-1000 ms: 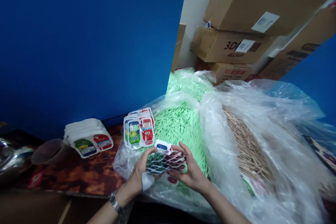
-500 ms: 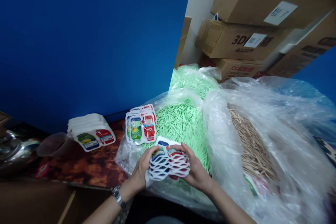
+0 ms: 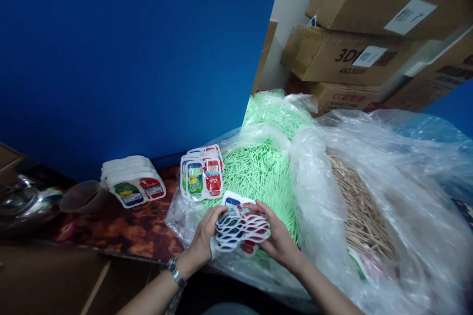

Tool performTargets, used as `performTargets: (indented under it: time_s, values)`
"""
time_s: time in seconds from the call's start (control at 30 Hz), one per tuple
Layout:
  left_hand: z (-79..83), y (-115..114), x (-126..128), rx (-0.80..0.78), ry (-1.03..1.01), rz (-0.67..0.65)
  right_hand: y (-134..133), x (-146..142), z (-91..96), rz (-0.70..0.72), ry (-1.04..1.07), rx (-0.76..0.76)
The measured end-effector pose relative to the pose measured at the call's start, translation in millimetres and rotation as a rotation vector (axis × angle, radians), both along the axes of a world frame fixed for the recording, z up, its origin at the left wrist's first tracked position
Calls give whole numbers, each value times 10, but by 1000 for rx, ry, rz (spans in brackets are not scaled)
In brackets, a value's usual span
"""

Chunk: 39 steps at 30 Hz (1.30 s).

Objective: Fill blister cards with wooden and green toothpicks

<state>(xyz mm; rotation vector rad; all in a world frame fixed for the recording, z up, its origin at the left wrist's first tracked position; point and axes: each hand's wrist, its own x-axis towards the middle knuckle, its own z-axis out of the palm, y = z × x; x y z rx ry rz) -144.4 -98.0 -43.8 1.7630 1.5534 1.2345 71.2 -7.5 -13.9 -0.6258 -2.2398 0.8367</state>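
Between my two hands is a stack of printed two-compartment packs [image 3: 242,224], their white edges fanned toward me. My left hand [image 3: 205,236] grips the stack's left side, thumb near the top, a metal watch on the wrist. At the right side my right hand [image 3: 275,234] has its fingers over the top edge. Just beyond lies a pile of filled packs [image 3: 201,177] with green and red can-shaped halves, on the plastic bag's edge. Behind and under the held stack is an open clear bag of pale green sticks [image 3: 258,172].
A clear bag of brown sticks [image 3: 362,206] lies at the right. Further left are a stack of white-edged packs [image 3: 135,184], a clear plastic cup [image 3: 83,197] and a shiny metal pot [image 3: 31,206]. Cardboard boxes [image 3: 354,54] are piled behind, beside a blue wall [image 3: 129,59].
The camera view has shifted, so the surroundings appear slightly further right. Both hands still hold the stack, and its fanned edges have spread a little differently.
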Motion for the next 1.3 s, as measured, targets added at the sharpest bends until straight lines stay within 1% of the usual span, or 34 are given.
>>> performTargets:
  time_s: [0.07,0.1,0.2,0.3,0.37,0.47,0.6,0.7,0.8,0.9,0.97,1.03,1.1,1.2,1.3]
  values:
    - [-52,11,1,8,-16,3,11,21,43,-29,-44,51]
    - [-59,20,2,16,-26,8,10,23,99,-49,-68,113]
    - [-10,45,6,21,-50,13,-37,-7,335,-63,-119,394]
    - [78,52,9,20,-68,2,-134,-80,520,-5,-188,615]
    - [116,45,11,23,-76,-10,-189,-137,568,44,-249,697]
    - [131,29,14,19,-78,-9,-219,-199,566,97,-307,768]
    - [124,23,18,47,-73,-20,-207,-213,531,150,-322,813]
    - [137,38,25,66,-73,-6,-220,-220,496,160,-329,787]
    - [163,55,33,59,-66,-6,-252,-268,484,91,-335,725]
    - [173,53,30,53,-52,-18,-284,-335,530,-8,-342,698]
    - [170,40,27,64,-49,-22,-309,-369,579,-15,-355,706]
    - [165,29,27,75,-48,-31,-341,-392,615,12,-370,712]
    - [158,35,30,77,-42,-41,-371,-412,625,20,-388,691]
    - [103,72,13,96,-18,-30,-372,-435,611,9,-413,661]
    - [-29,58,-47,142,14,-9,-296,-436,654,24,-430,683]
